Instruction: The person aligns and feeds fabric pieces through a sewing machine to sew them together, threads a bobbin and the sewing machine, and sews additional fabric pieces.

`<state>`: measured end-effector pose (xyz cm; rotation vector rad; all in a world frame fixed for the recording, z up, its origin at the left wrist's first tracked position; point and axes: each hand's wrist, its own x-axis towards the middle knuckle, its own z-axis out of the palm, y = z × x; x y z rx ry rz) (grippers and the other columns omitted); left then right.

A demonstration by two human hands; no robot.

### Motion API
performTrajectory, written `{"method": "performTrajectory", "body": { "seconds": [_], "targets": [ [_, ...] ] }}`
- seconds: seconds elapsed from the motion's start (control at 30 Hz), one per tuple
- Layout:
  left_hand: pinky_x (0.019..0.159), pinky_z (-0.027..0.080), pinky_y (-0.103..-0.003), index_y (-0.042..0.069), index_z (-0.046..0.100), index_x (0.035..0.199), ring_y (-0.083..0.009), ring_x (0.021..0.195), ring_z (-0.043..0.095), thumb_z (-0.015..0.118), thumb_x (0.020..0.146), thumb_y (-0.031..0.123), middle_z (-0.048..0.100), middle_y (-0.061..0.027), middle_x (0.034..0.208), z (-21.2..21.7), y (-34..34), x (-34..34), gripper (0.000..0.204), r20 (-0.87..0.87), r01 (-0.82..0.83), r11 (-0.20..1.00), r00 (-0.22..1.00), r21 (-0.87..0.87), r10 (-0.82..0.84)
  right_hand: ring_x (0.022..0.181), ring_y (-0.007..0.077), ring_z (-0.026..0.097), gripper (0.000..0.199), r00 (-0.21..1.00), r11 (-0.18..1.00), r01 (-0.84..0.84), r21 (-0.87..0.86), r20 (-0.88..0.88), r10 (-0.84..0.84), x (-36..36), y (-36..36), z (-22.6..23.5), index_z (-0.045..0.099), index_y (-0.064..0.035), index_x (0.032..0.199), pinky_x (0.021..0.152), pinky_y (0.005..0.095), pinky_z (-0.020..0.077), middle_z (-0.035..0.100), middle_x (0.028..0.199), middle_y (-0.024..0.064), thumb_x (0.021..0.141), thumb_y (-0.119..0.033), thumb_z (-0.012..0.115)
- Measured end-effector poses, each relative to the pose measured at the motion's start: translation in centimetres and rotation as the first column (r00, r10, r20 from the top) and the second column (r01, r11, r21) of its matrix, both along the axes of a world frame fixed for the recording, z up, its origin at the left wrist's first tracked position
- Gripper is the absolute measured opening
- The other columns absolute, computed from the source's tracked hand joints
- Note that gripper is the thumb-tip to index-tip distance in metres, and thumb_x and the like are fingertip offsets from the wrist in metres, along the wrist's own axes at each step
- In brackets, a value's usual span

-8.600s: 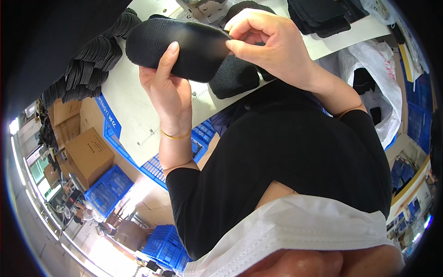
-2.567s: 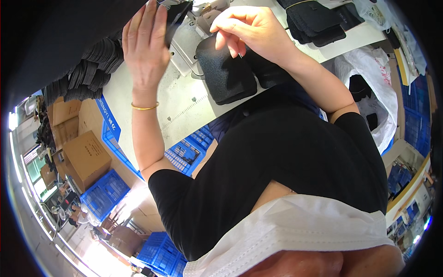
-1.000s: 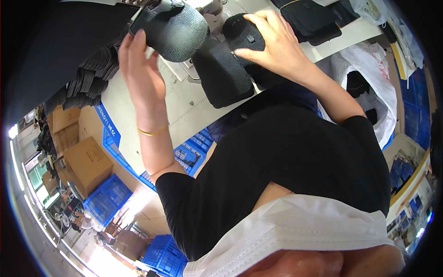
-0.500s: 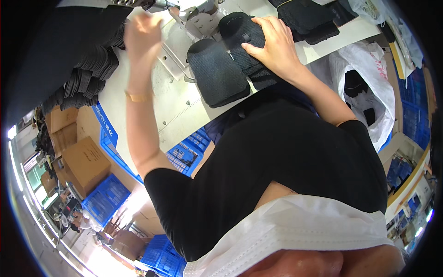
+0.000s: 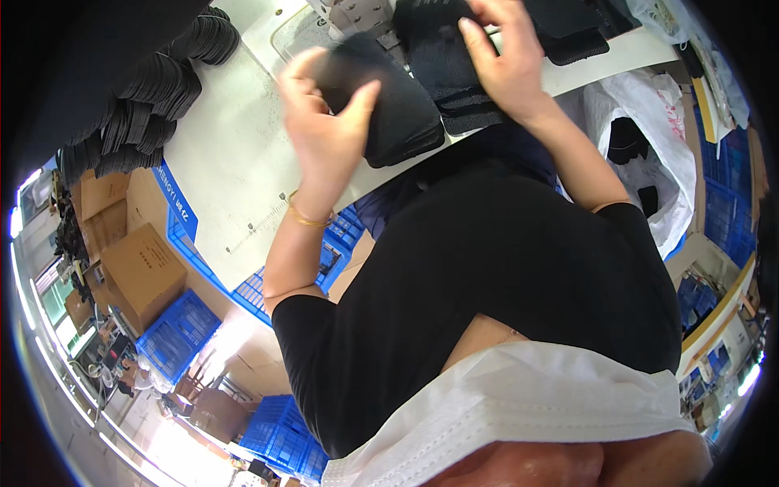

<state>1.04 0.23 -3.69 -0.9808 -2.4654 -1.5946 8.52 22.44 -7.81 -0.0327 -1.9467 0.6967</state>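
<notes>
Two stacks of black, round-ended textile pads lie side by side near the table's front edge. My left hand (image 5: 324, 122) is at the left stack (image 5: 402, 122), its thumb over the top pad and its fingers round the far left edge; motion blurs it slightly. The top pad looks tilted against those below. My right hand (image 5: 513, 65) rests at the right side of the right stack (image 5: 446, 69), thumb and fingers apart on the top pad. The far ends of the fingers are partly cut off by the picture's upper edge.
A sewing machine's metal part (image 5: 357, 15) stands just beyond the stacks. Bundled black pads (image 5: 162, 81) hang over the table's left side. More black pads (image 5: 572, 40) lie at the right. A white sack (image 5: 677, 162) and blue crates (image 5: 178, 333) stand beside the table.
My left hand has come down from beside the machine, toward me and right, onto the left stack. My right hand has shifted slightly along the right stack, its fingers more curled.
</notes>
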Motion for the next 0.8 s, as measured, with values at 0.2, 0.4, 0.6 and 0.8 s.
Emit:
{"method": "performTrajectory", "body": {
  "seconds": [0.2, 0.4, 0.6, 0.8],
  "targets": [
    [0.087, 0.057, -0.032, 0.0, 0.07, 0.106, -0.0193, 0.092, 0.07, 0.07, 0.079, -0.014, 0.072, -0.0122, 0.098, 5.4, 0.2, 0.7, 0.031, 0.695, -0.181, 0.765, 0.582, 0.618, -0.423, 0.076, 0.0049, 0.056, 0.018, 0.857, 0.839, -0.39, -0.38, 0.183, 0.481, 0.5, -1.1, 7.9, 0.064, 0.0013, 0.106, 0.064, 0.0195, 0.045, 0.062, 0.09, 0.0027, 0.088, 0.006, 0.063],
    [0.087, 0.056, -0.029, 0.0, 0.069, 0.109, -0.0168, 0.093, 0.069, 0.068, 0.085, -0.01, 0.071, -0.0101, 0.105, 3.9, 0.8, 0.9, 0.025, 0.55, -0.185, 0.739, 0.784, 0.648, -0.287, 0.08, 0.0081, 0.059, 0.015, 0.628, 0.518, -0.673, -0.529, -0.037, 0.778, -1.3, -2.7, 7.0, 0.065, 0.0028, 0.102, 0.07, 0.0223, 0.0474, 0.065, 0.088, 0.0061, 0.097, -0.008, 0.055],
    [0.088, 0.056, -0.029, 0.0, 0.065, 0.111, -0.0176, 0.093, 0.069, 0.066, 0.088, -0.008, 0.07, -0.0104, 0.105, 4.0, 0.2, 0.1, 0.025, 0.51, -0.236, 0.677, 0.827, 0.697, -0.236, 0.082, 0.0059, 0.059, 0.008, 0.656, 0.623, -0.441, -0.646, 0.242, 0.715, 2.1, -3.7, 7.5, 0.064, 0.0048, 0.096, 0.067, 0.019, 0.0496, 0.059, 0.107, 0.0065, 0.091, -0.002, 0.066],
    [0.086, 0.056, -0.029, 0.0, 0.063, 0.108, -0.0171, 0.091, 0.068, 0.067, 0.086, -0.01, 0.069, -0.0098, 0.101, 3.9, 0.2, -0.4, 0.025, 0.5, -0.216, 0.694, 0.833, 0.687, -0.236, 0.086, 0.0087, 0.062, 0.007, 0.666, 0.588, -0.425, -0.688, 0.202, 0.718, 1.9, -3.8, 6.8, 0.063, 0.0062, 0.095, 0.074, 0.0204, 0.0538, 0.06, 0.107, 0.0076, 0.089, 0.003, 0.065]
  ]
}}
